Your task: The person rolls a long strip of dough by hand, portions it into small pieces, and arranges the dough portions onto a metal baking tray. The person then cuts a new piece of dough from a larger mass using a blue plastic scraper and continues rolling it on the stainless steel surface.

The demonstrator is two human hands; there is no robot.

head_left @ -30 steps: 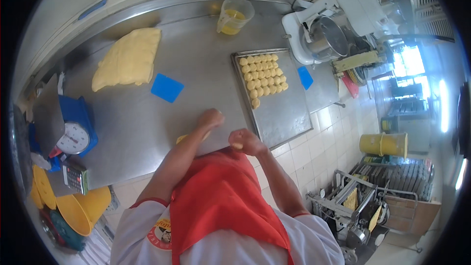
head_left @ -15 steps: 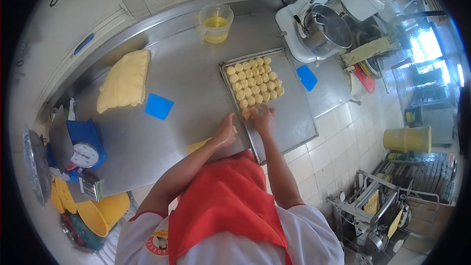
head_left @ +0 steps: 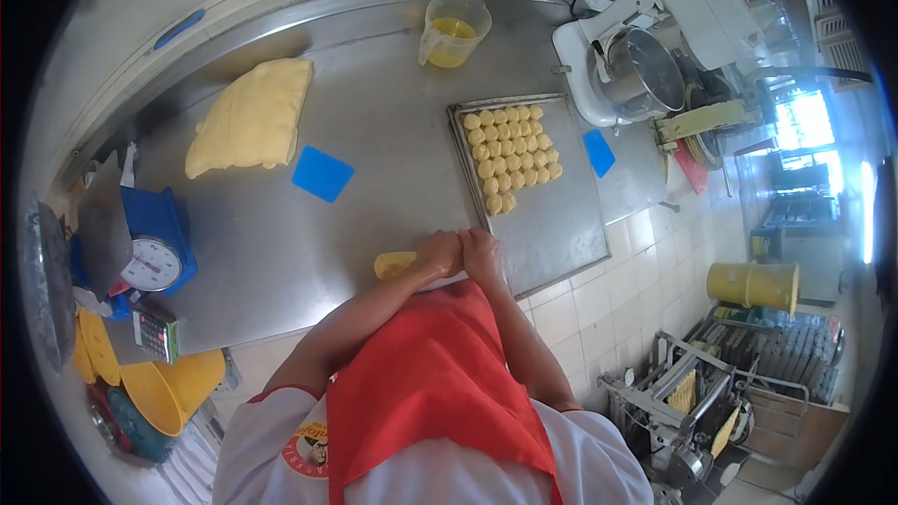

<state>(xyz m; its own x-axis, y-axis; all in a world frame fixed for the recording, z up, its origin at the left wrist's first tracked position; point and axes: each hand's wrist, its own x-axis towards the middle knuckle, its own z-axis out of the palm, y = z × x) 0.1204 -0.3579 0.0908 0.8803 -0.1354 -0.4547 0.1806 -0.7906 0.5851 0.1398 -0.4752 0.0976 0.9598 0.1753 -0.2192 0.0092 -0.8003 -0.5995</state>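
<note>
My left hand is closed low over the steel table, just in front of my apron; its fingers hide the piece of dough that showed in it earlier. Closed against it is my right hand, beside the tray's near left edge; what its fingers grip, if anything, is hidden. A pale yellow piece of dough lies by my left wrist. To the right, a metal baking tray holds rows of small round dough balls, packed at its far left, with two in the nearest row.
A large dough slab, a blue scraper and a jug of yellow liquid stand on the table. A second blue scraper lies right of the tray. A stand mixer is at the back right, a dial scale at left.
My right hand has drawn back from the tray to meet my left hand. A second dough ball now shows in the nearest row. The whole view has shifted slightly.
</note>
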